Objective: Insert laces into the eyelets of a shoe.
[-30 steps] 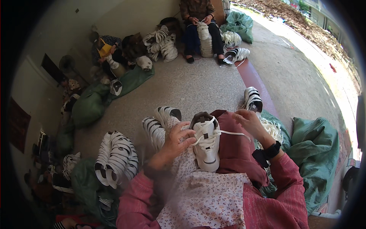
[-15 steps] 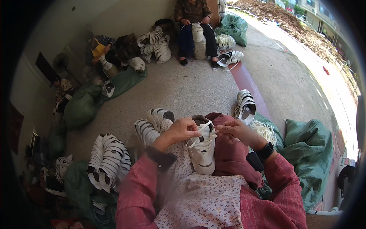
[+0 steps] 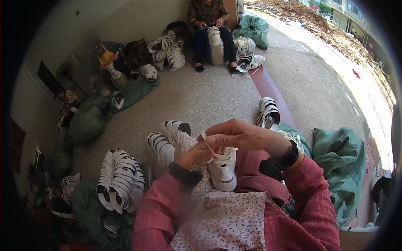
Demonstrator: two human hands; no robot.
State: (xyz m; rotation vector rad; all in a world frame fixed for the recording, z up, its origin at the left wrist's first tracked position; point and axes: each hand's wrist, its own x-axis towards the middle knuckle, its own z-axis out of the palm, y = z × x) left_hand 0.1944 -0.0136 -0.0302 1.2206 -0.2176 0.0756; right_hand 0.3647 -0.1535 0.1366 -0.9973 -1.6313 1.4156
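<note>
A white sneaker (image 3: 223, 172) with a dark-edged toe rests on my lap, its toe toward me. My left hand (image 3: 200, 153) is closed at the left side of its upper, pinching the white shoelace (image 3: 208, 147). Across the top of the shoe reaches my right hand (image 3: 239, 134), its fingers bent down beside the left fingers and closed on the lace too. A loop of lace stands up between the two hands. The shoe's opening and most of the lacing are hidden under my right hand, and the fingertips partly cover each other.
Nested stacks of white shoe uppers stand left (image 3: 120, 178), ahead (image 3: 161, 144) and at right (image 3: 268, 113). Loose pale laces (image 3: 293, 139) lie by a green sack (image 3: 339, 167) on my right. Another person (image 3: 211, 33) sits at the back with a shoe stack; others sit at left.
My right hand has moved left across the shoe and now meets my left hand. The lace ends, held apart before, are now brought together in a loop.
</note>
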